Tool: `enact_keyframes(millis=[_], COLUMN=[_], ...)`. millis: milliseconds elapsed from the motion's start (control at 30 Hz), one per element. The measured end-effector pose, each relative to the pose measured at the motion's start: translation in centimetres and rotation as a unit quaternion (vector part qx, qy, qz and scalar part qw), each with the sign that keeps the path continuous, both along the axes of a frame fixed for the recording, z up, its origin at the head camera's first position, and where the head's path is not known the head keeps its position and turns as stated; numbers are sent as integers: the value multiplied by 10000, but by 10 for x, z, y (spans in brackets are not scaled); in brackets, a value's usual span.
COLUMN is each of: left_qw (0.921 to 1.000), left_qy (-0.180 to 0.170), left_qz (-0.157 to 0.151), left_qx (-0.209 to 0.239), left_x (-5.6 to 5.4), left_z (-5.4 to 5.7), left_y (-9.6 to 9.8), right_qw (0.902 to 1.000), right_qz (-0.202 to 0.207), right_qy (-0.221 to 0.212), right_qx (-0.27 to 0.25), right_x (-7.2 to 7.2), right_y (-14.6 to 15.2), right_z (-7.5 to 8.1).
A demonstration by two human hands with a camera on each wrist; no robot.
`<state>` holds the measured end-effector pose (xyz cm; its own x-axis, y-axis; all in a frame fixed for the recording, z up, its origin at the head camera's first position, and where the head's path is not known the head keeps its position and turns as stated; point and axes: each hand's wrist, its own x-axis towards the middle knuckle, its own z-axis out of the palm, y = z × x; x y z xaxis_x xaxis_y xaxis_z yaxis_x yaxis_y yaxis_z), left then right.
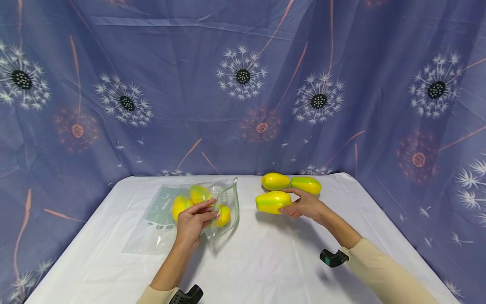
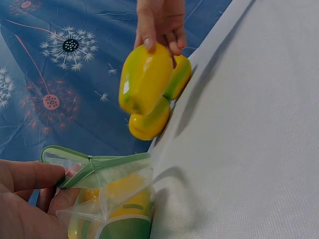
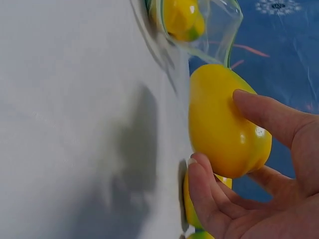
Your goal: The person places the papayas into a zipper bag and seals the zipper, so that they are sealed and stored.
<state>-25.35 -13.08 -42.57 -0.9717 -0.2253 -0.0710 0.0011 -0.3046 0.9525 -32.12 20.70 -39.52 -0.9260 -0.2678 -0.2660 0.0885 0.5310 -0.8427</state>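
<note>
My right hand (image 1: 305, 205) holds a yellow-green papaya (image 1: 271, 202) by one end, thumb and fingers around it, just above the table. In the right wrist view the same papaya (image 3: 219, 124) lies between thumb and fingertips. My left hand (image 1: 191, 221) pinches the green-trimmed rim of a clear plastic bag (image 1: 159, 211). The bag's mouth gapes toward the right, as the left wrist view shows at its green edge (image 2: 119, 160). Inside the bag lie three papayas (image 1: 182, 206), partly covered by the left hand and the film.
Two more papayas, one yellow (image 1: 275, 181) and one greener (image 1: 306, 185), lie end to end at the table's back edge, behind the right hand. A white cloth covers the table (image 1: 265, 266). A blue dandelion-print curtain (image 1: 182, 93) hangs behind and at the sides.
</note>
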Motion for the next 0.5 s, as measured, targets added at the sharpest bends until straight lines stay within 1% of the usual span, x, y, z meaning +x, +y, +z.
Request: enact_keyframes(millis=[267,500], left_qw=[9999,9999], left_qy=[-61,-73], left_qz=[22,3], left_qx=[-102,-75], left_x=[0,0], left_z=[1,1], left_y=[0,0], right_qw=[9998,9987], right_qz=[-30,74], right_qy=[123,312], right_qx=[-156,-383], right_x=[-3,-1], right_y=[-34,-64], right_z=[3,2])
